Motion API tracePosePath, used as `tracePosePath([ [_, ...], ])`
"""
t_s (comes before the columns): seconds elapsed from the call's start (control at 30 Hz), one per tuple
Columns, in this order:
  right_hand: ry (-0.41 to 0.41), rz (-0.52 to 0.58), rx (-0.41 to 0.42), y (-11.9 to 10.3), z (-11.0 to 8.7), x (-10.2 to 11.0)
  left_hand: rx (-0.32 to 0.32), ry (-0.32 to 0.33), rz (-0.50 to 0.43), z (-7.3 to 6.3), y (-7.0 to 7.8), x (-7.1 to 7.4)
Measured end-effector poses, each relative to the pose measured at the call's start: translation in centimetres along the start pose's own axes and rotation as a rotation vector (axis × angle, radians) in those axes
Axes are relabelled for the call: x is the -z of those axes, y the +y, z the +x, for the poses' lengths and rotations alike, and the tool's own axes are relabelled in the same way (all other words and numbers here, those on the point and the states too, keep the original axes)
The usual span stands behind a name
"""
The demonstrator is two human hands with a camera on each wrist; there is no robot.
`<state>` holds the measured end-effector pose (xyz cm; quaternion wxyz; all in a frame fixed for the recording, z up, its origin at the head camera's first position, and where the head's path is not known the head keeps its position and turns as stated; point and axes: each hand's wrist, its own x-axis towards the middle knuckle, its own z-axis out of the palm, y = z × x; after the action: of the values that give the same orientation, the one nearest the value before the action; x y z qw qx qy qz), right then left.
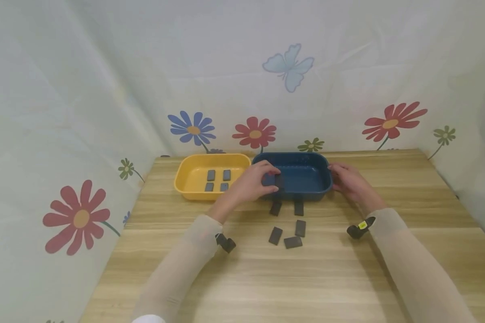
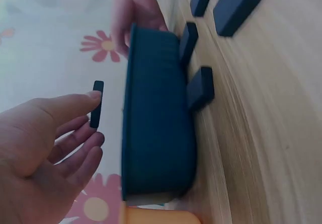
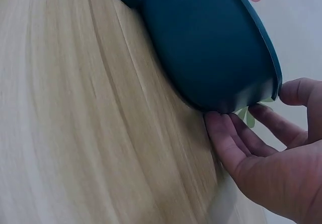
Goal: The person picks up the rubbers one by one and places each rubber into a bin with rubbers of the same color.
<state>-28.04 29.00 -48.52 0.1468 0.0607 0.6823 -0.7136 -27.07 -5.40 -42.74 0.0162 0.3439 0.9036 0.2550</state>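
Note:
My left hand [image 1: 252, 181] pinches a small dark rectangular tile [image 2: 97, 113] between thumb and fingers, held over the left part of the blue basin [image 1: 307, 195]. In the left wrist view the tile stands on edge, apart from the basin's rim. My right hand [image 1: 349, 181] is at the basin's right end. In the right wrist view its gently bent fingers [image 3: 226, 141] touch the outer wall, and the thumb is right at the rim. Several similar tiles [image 1: 293, 242] lie loose on the wooden table, in front of the blue basin.
A yellow basin [image 1: 180, 190] stands left of the blue one, side by side, with several grey tiles [image 1: 211, 175] lying flat inside. Behind the wooden table [image 1: 242, 278] hangs a pale cloth [image 1: 210, 67] printed with flowers and a butterfly.

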Motion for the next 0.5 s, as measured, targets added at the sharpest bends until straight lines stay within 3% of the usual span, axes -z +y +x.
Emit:
tracePosePath([
  [0.23,0.013,0.04,0.007,0.1,-0.2,-0.1,0.079,0.03,0.03,3.1,-2.2,-0.6],
  [0.5,0.014,-0.01,0.022,0.3,-0.2,-0.1,0.125,-0.023,0.124,6.0,-4.1,-1.7],
])
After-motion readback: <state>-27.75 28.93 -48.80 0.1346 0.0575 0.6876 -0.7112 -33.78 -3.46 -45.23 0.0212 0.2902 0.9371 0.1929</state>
